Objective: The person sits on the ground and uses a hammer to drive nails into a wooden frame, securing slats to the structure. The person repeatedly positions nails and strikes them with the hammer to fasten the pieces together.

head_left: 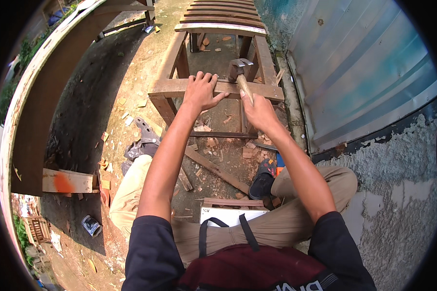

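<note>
A brown wooden bench frame (175, 63) stands in front of me, with slats (222, 20) across its far part. My left hand (202, 92) lies on the near crosspiece (170, 87), fingers spread over the wood and thumb stretched to the right. My right hand (260, 112) is wrapped round the pale wooden handle of a claw hammer (245, 87). The dark hammer head is just above or against the crosspiece; I cannot tell whether it touches. Any nail under it is hidden.
Wood offcuts (213, 169) and chips litter the ground between my feet. A corrugated metal sheet (359, 72) and rough wall (398, 203) rise at the right. A long curved-looking board (39, 111) stands at the left, with a tin can (91, 226) near it.
</note>
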A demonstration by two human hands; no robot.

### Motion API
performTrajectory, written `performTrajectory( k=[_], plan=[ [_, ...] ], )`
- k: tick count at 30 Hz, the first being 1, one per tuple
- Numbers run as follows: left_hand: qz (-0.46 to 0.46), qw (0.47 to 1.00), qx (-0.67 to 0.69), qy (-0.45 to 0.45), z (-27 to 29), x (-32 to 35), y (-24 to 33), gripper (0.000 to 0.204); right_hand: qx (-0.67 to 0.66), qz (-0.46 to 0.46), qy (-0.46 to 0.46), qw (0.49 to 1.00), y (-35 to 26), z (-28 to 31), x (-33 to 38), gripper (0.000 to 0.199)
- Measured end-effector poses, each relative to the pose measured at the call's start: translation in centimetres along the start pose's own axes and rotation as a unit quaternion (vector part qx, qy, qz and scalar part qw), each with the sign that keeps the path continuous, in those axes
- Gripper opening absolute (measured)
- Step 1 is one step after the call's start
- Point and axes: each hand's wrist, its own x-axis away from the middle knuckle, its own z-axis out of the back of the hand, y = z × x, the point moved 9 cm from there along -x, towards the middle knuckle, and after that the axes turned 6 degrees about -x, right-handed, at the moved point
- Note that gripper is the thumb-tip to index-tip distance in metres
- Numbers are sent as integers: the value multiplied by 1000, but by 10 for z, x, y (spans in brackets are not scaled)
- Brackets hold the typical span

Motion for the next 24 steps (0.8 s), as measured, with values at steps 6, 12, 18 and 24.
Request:
performTrajectory(
  k=[6,12,18,24],
  plan=[
    [0,999,18,36,-1,-3,-2,79,-40,42,49,997,-9,2,3,59],
    [2,999,38,17,-6,4,-8,78,-39,42,-16,998,-49,4,1,55],
    [17,998,64,-6,-9,3,-7,79,3,65,14,998,-21,-11,-7,55],
    [24,997,72,-4,-13,6,-7,80,-33,90,39,995,-31,-10,-1,56]
  ],
)
